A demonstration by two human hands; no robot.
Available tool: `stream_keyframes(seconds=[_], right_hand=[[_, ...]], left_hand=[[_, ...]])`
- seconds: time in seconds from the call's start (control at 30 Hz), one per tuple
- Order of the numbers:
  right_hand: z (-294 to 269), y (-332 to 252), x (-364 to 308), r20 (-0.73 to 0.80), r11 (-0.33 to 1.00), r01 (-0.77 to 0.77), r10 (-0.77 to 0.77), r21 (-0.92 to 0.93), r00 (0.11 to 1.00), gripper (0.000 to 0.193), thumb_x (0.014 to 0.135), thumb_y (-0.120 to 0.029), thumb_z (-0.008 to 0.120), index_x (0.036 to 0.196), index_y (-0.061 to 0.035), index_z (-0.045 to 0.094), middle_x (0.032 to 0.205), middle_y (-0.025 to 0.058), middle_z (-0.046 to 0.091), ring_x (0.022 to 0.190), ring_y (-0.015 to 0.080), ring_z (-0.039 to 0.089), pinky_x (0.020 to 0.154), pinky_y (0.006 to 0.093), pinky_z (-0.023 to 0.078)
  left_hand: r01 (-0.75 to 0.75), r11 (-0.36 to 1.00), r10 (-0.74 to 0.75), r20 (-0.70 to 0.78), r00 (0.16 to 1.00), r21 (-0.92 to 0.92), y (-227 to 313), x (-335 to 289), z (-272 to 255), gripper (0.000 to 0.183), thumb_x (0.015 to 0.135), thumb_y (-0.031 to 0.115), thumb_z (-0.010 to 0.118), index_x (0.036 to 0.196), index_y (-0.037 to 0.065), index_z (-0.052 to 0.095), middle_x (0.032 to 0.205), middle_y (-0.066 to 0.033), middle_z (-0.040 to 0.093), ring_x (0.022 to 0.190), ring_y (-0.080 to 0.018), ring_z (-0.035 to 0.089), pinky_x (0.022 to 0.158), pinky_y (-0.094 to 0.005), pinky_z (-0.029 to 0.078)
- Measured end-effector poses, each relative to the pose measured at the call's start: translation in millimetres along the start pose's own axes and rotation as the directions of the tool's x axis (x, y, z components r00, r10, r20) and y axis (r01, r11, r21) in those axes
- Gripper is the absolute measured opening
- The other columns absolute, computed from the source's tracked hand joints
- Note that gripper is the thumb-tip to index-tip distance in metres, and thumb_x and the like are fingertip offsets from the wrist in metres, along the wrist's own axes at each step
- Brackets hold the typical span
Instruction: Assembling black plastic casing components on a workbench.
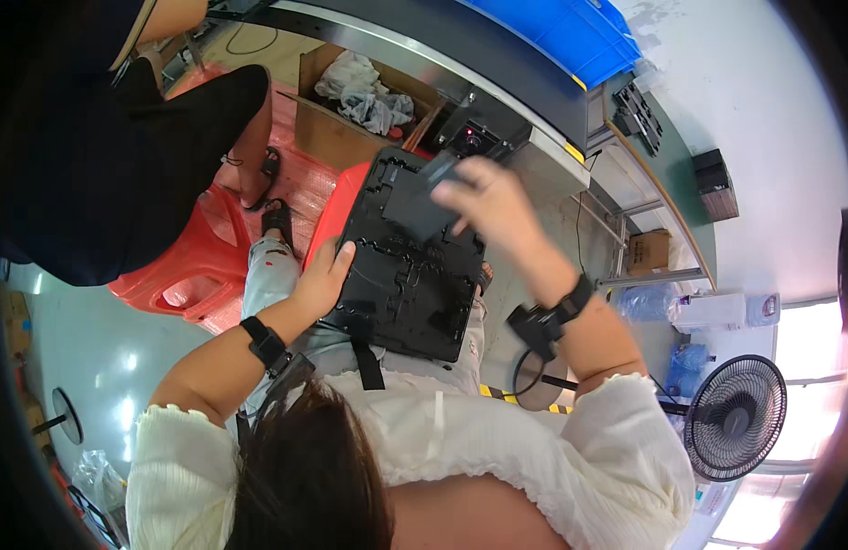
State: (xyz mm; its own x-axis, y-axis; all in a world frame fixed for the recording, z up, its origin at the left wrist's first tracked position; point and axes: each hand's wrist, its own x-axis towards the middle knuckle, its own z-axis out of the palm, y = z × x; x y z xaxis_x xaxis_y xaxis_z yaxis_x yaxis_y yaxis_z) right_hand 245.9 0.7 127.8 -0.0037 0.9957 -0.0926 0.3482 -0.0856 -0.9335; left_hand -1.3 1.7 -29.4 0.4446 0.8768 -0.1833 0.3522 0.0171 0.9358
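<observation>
A black molded plastic tray with shaped recesses rests across my lap, tilted slightly. At its left edge my left hand grips it, thumb on top and the fingers hidden beneath. Over the tray's far part, my right hand is closed on a dark flat rectangular piece. Motion smears this hand and the piece, so I cannot tell whether the piece touches the tray. Both my wrists wear black strapped devices.
Beyond the tray stand a conveyor and a cardboard box holding crumpled plastic. On the left, a person sits on a red stool. A green-topped bench and a black fan stand to the right. A blue crate sits at the back.
</observation>
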Motion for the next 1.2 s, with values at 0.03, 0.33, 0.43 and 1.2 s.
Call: stream_keyframes(seconds=[0.03,0.33,0.43,1.2], right_hand=[[28,10,-13,0.055,0.993,-0.097,0.094,0.065,0.994,0.030,0.077,-0.016,0.067,0.098,0.0040,0.059,0.091,0.0093,0.055,0.070,0.0189,0.059,0.055,0.0302,0.052],[70,6,-36,0.025,0.782,0.176,-0.202,-0.598,0.979,0.033,0.079,-0.026,0.062,0.094,0.0034,0.061,0.092,0.0189,0.054,0.088,0.0333,0.055,0.077,0.0401,0.046],[18,-31,-9,0.019,0.911,-0.066,0.081,-0.406,0.997,0.027,0.082,-0.026,0.060,0.085,0.0011,0.066,0.069,0.0121,0.061,0.060,0.0215,0.059,0.061,0.0344,0.049],[-203,-21,238,-0.195,0.622,-0.218,0.105,-0.752,0.975,0.087,0.058,-0.026,0.078,0.131,0.0012,0.040,0.132,0.0221,0.044,0.124,0.0324,0.040,0.103,0.0347,0.032]], left_hand=[[-0.046,0.995,0.047,0.010,0.999,-0.086,-1,1,0,0.059,0.094,0.043,0.036,0.125,-0.008,0.038,0.120,-0.0298,0.046,0.117,-0.0379,0.043,0.098,-0.0371,0.033],[0.013,0.947,0.023,0.109,0.994,-0.320,11,-4,-5,0.084,0.081,0.051,0.058,0.131,-0.010,0.030,0.127,-0.0305,0.041,0.122,-0.0377,0.039,0.103,-0.0369,0.030],[-0.060,0.992,0.062,-0.019,0.998,0.107,19,-7,-7,0.092,0.074,0.049,0.068,0.133,-0.009,0.027,0.131,-0.0304,0.036,0.125,-0.0380,0.035,0.104,-0.0390,0.029],[-0.169,0.986,0.165,0.183,0.969,0.006,43,13,-15,0.095,0.066,0.027,0.078,0.136,-0.002,0.020,0.124,-0.0224,0.040,0.116,-0.0374,0.040,0.100,-0.0435,0.031]])
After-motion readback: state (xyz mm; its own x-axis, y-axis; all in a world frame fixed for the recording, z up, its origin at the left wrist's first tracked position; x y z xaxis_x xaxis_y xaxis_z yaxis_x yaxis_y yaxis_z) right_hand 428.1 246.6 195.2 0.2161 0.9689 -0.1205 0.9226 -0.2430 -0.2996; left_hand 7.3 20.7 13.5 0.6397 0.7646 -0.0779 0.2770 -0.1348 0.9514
